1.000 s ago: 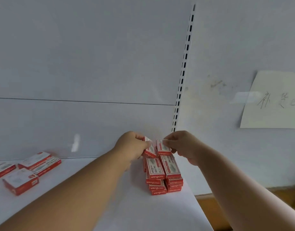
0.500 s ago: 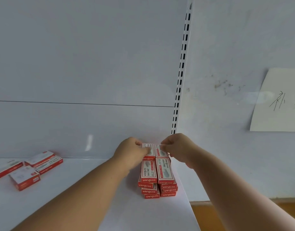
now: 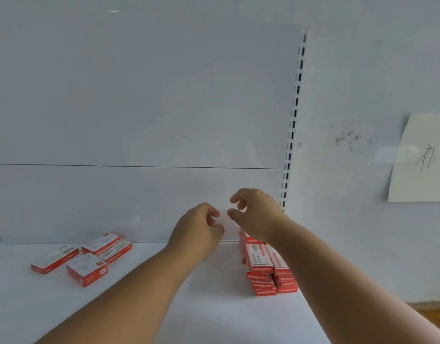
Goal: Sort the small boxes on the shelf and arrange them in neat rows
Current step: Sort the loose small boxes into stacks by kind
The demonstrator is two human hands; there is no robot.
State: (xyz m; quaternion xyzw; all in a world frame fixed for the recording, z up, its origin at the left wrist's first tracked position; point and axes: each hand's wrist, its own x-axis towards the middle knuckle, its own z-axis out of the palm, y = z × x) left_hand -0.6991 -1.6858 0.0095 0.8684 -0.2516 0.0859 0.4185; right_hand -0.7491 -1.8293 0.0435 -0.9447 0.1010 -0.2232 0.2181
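Both hands empty, fingers loosely curled; left hand (image 3: 198, 228) nearer the loose boxes (image 3: 82, 256) near the shelf (image 3: 139, 306) back-left, long axes running diagonally, right hand (image 3: 255, 212) over the stack (image 3: 266, 271).

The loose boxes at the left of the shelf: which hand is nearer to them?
Left. The left hand hangs right of the loose boxes; the right hand is farther right, above the stack.

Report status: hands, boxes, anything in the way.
Left hand and right hand empty, no grip, fingers loosely curled above shelf. Stacked red-and-white small cardboard boxes at right; four loose red-and-white boxes at left. Nothing in the way.
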